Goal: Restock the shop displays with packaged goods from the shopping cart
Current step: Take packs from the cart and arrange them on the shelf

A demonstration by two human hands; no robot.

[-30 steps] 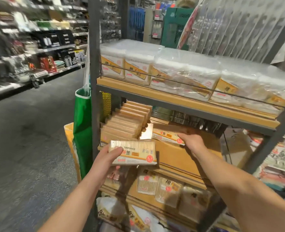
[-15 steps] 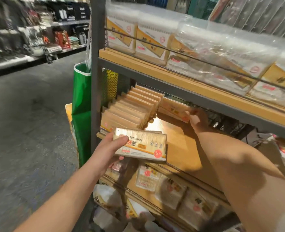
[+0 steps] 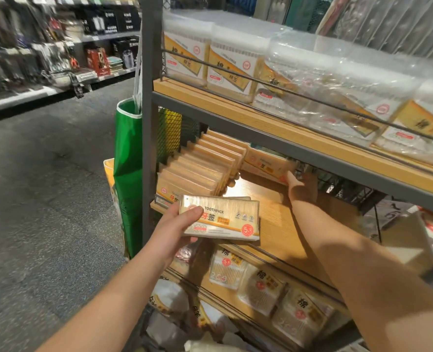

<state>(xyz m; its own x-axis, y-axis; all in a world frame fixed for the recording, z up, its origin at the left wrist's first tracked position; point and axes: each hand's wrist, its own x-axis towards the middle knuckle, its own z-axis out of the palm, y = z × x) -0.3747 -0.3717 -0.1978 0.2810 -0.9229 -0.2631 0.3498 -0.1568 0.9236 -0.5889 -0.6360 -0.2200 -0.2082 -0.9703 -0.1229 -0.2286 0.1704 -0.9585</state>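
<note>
Clearly mid-restock: the right hand [image 3: 302, 187] reaches deep on the middle shelf [image 3: 281, 224], its grip seating a toothpick pack [image 3: 266, 165] beside the standing row [image 3: 200, 171]. The left hand [image 3: 177, 228] holds a spare stack of packs [image 3: 220, 218] at the shelf's front edge — next, I judge, release and take from that stack.

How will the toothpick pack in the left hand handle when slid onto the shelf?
The toothpick pack looks flat and boxy, so probably stiff, unlikely to roll. Its glossy wrap may be slippery. The left hand pinches it by one end without sag, suggesting it is light.
</note>
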